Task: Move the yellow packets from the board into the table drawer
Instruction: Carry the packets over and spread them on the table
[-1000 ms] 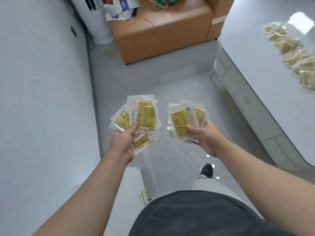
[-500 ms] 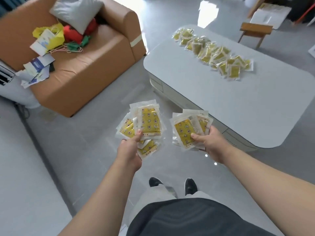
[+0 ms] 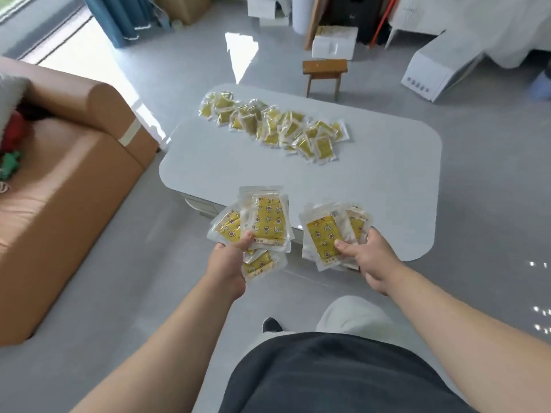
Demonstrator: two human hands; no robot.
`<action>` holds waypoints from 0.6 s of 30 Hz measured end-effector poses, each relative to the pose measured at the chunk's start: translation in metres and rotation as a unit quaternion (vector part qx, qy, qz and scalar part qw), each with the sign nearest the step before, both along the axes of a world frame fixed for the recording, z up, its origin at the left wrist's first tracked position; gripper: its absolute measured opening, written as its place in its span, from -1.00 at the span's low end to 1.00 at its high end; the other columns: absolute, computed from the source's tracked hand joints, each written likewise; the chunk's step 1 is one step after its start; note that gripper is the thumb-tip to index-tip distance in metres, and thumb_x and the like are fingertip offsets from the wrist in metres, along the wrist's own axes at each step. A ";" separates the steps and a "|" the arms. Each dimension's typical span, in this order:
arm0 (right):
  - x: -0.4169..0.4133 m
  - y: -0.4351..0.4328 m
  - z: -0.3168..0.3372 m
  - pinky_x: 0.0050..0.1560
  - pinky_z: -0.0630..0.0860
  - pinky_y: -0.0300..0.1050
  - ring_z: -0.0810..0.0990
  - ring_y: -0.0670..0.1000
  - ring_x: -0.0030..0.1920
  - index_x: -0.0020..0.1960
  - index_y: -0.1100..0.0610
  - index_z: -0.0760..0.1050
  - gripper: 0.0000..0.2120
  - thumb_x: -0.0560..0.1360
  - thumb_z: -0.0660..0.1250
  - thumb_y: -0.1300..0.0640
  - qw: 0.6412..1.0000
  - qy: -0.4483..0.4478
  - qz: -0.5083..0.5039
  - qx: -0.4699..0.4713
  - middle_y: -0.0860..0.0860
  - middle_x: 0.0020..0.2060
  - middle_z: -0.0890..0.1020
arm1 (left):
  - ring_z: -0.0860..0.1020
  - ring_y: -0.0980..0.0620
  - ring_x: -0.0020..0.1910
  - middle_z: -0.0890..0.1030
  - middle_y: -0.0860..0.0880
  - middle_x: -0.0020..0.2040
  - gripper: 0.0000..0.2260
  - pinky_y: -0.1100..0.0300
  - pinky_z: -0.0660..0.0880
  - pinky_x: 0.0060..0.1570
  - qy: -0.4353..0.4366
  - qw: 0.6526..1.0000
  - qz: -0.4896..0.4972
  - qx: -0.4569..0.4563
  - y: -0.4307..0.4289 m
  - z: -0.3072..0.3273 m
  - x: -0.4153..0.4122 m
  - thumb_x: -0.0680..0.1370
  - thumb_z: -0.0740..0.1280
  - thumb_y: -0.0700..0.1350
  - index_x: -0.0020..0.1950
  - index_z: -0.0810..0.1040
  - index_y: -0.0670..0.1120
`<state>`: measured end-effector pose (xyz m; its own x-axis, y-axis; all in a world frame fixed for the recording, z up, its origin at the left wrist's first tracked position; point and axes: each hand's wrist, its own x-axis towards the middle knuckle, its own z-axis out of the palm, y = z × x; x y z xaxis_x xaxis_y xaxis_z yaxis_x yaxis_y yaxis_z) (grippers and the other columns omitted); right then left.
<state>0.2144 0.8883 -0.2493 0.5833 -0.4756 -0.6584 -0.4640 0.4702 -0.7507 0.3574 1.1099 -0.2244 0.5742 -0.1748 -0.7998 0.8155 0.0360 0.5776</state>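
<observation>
**Fingers (image 3: 246, 240) curled on two fans of yellow packets, short of the table**

Head view. The left hand (image 3: 229, 263) pinches the left bundle (image 3: 268, 222) with the thumb on top and the fingers beneath. The right hand (image 3: 372, 260) grips the right bundle (image 3: 323, 236) likewise, its thumb pressed across the front packet. Both bundles are held in the air above the floor, just before the near edge of the table (image 3: 357, 189). They are fanned and overlapping, and one packet of the left bundle hangs low below the thumb. Loose packets (image 3: 274, 126) lie in a strip on the far part of the tabletop. A drawer front (image 3: 201, 204) shows under the table's near left edge; it appears closed, though partly hidden. A sofa (image 3: 74, 162) stands at left and a stool (image 3: 325, 73) beyond the table.

With both hands full, opening the drawer likely calls for a free hand, so one bundle should first be passed across or set on the tabletop. The glossy sleeves probably slide on one another. A firm pinch at the root of each fan and a low release into the drawer should prevent spills.
</observation>
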 end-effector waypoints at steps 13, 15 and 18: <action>0.080 -0.206 -0.063 0.03 0.66 0.04 0.71 0.11 0.05 0.21 0.11 0.40 -0.61 0.49 0.49 0.30 0.993 0.055 -0.103 0.004 0.09 0.14 0.67 | 0.73 -0.12 -0.10 0.73 -0.07 0.02 -0.75 -0.13 0.66 -0.13 0.039 0.989 -0.109 0.092 -0.237 -0.046 0.108 0.51 0.52 -0.14 0.13 0.56 0.01; 0.099 -0.250 -0.084 0.07 0.65 0.05 0.71 0.09 0.05 0.19 0.09 0.42 -0.62 0.49 0.50 0.29 0.993 0.077 -0.088 0.006 0.07 0.13 0.67 | 0.72 -0.11 -0.11 0.73 -0.06 -0.01 -0.76 -0.10 0.66 -0.16 0.059 0.985 -0.104 0.122 -0.281 -0.066 0.125 0.51 0.52 -0.14 0.11 0.56 0.02; 0.125 -0.318 -0.124 0.17 0.62 0.16 0.69 0.08 0.09 0.18 0.04 0.44 -0.62 0.47 0.52 0.24 0.993 0.106 -0.055 0.003 0.02 0.12 0.67 | 0.71 -0.16 -0.04 0.72 -0.08 0.03 -0.75 -0.23 0.64 -0.03 0.075 0.978 -0.120 0.152 -0.350 -0.110 0.153 0.50 0.53 -0.13 0.11 0.56 0.01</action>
<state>0.3390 0.5699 -0.3731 0.3767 -0.5249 -0.7633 -0.5566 0.5304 -0.6395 0.5106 0.7596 -0.3343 0.4171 -0.0321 -0.9083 0.8561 -0.3217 0.4045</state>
